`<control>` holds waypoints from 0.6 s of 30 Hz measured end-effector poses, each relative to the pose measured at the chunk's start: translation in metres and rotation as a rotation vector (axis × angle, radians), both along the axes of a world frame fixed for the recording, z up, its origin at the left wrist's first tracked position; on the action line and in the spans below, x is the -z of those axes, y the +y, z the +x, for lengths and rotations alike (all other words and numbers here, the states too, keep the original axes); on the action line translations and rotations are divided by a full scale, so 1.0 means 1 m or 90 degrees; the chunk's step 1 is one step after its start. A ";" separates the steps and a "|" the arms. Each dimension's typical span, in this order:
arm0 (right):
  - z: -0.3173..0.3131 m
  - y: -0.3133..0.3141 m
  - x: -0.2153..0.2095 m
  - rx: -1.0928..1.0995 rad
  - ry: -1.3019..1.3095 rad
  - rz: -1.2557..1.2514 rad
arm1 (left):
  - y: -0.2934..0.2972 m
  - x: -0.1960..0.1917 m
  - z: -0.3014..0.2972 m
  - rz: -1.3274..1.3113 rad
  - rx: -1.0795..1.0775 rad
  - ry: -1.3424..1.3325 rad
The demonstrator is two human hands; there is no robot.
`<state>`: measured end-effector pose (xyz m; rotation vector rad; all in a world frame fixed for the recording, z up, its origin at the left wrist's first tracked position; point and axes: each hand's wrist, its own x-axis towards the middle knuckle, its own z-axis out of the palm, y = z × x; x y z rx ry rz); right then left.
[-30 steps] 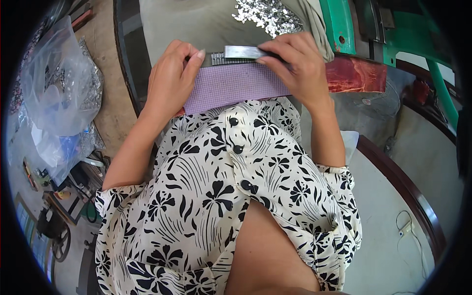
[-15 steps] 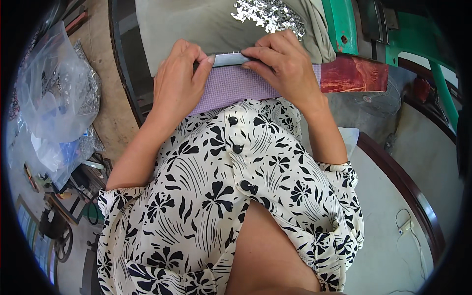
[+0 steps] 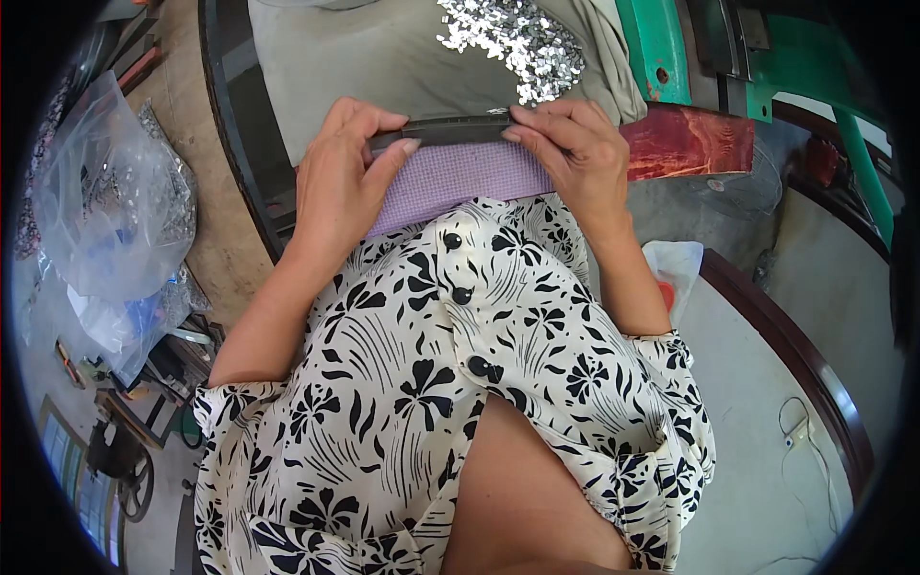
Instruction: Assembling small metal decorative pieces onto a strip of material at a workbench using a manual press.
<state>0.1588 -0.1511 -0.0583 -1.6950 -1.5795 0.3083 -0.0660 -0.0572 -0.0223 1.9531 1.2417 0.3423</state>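
A narrow dark grey strip (image 3: pixel 446 131), straight and smooth like a metal bar, spans the gap between my hands. At its left end my left hand (image 3: pixel 340 163) is closed, thumb below and fingers above. My right hand (image 3: pixel 580 158) pinches the other end between thumb and fingertips. Close to the right fingertips lie a few small silver pieces (image 3: pixel 497 111). The strip is held at the near edge of a grey-green cloth (image 3: pixel 355 62), above a purple checked cloth (image 3: pixel 460 177). What the strip carries along its edge is too small to tell.
A heap of small shiny silver pieces (image 3: pixel 537 53) lies on the grey-green cloth. Green machine parts (image 3: pixel 656 53) stand at the right, beside a red patterned board (image 3: pixel 690 142). Clear plastic bags (image 3: pixel 115 192) with silver bits sit at the left. A cable (image 3: pixel 795 436) lies on the floor.
The strip has turned from a light blue-grey face to a darker one. Both hands are slightly lower in the picture, and the right hand has shifted a little to the right.
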 end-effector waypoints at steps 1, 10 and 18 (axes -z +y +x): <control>0.000 -0.001 0.001 0.001 0.001 -0.001 | -0.002 0.003 -0.002 -0.011 0.006 -0.008; 0.002 -0.010 0.007 -0.080 -0.045 0.057 | -0.002 0.020 -0.017 0.070 0.093 -0.087; 0.009 -0.003 -0.004 -0.126 -0.069 0.014 | 0.004 0.008 -0.010 0.015 0.099 -0.046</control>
